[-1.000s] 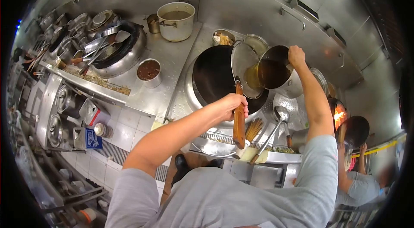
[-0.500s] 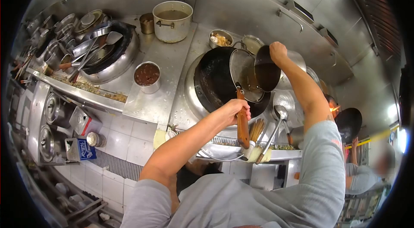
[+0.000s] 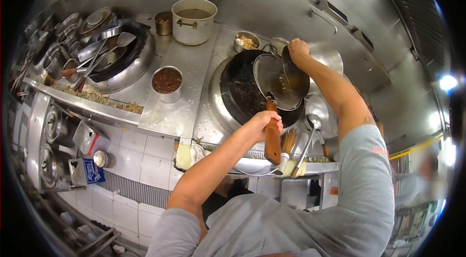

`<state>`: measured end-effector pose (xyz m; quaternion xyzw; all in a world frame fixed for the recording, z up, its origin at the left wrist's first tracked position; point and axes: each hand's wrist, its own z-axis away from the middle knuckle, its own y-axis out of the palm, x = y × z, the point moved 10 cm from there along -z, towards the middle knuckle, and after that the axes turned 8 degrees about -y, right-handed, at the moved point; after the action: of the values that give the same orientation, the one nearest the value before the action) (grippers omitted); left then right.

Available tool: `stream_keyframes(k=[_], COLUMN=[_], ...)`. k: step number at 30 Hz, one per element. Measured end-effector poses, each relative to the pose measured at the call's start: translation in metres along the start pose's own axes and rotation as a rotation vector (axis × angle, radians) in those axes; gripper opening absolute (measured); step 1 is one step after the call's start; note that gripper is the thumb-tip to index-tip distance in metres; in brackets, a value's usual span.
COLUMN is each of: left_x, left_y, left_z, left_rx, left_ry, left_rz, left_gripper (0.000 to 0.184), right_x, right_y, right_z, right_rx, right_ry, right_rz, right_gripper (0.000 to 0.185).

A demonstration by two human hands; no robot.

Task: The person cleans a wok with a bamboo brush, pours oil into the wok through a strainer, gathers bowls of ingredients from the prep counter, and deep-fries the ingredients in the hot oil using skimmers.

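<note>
On the steel table (image 3: pixel 160 117), a large pot (image 3: pixel 194 31) of cloudy liquid stands near the back wall, with a small metal cup (image 3: pixel 164 25) just beside it. Nearer the front edge sits a metal container (image 3: pixel 167 83) of dark reddish-brown contents; a bowl (image 3: pixel 246 42) of pale and orange-brown pieces stands farther right. At the left, a metal spatula (image 3: pixel 127 39) and other utensils lie across a black-rimmed wok station (image 3: pixel 128 72), beside crowded metal bowls. Below are two lidded pots (image 3: pixel 58 123), a red-and-white tin (image 3: pixel 91 139), a blue-sided box (image 3: pixel 93 171) and a floor grate (image 3: pixel 138 189).
</note>
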<state>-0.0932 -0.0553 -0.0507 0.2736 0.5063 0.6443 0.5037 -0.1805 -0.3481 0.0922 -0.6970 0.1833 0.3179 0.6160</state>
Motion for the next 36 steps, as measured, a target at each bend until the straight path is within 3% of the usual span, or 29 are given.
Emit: stream_keyframes(k=[6,10,14,16,17,24,29,33,35,36], left_x=[0.007,0.018,0.023,0.028,0.028,0.039,0.045,0.043,0.044,0.042], left_y=[0.01,0.016,0.009,0.007,0.01,0.012,0.025,-0.002,-0.001,0.002], left_z=[-0.004,-0.008,-0.024,-0.021,-0.015,-0.009,-0.016,-0.019,-0.025,-0.03], left_rx=[0.049,-0.005,-0.008,-0.061,-0.09,-0.081,-0.127,-0.18,-0.155,-0.168], left_ry=[0.017,0.029,0.06,0.051,0.07,0.039,0.097,0.124,0.129,0.143], left_rz=[-0.016,-0.06,-0.135,-0.159,-0.192,-0.418,-0.373,-0.26,-0.276,-0.267], left_gripper=[0.009,0.01,0.012,0.012,0.013,0.016,0.018,0.032,0.046,0.046], right_x=[-0.007,-0.046,-0.119,-0.163,-0.186,-0.306,-0.378,-0.418,-0.442,-0.451], right_y=[-0.017,-0.014,0.013,0.024,0.034,0.129,0.216,0.289,0.365,0.408], right_z=[0.016,0.032,0.06,0.081,0.093,0.192,0.245,0.289,0.307,0.321], right_rx=[-0.014,-0.129,-0.254,-0.174,-0.257,-0.413,-0.482,-0.452,-0.308,-0.362], right_ry=[-0.022,0.048,0.026,0.081,0.094,0.308,0.45,0.634,0.841,0.845], right_rz=[0.12,-0.06,-0.037,-0.197,-0.251,-0.417,-0.476,-0.518,-0.515,-0.448], right_gripper=[0.016,0.016,0.016,0.017,0.017,0.015,0.017,0.019,0.02,0.02])
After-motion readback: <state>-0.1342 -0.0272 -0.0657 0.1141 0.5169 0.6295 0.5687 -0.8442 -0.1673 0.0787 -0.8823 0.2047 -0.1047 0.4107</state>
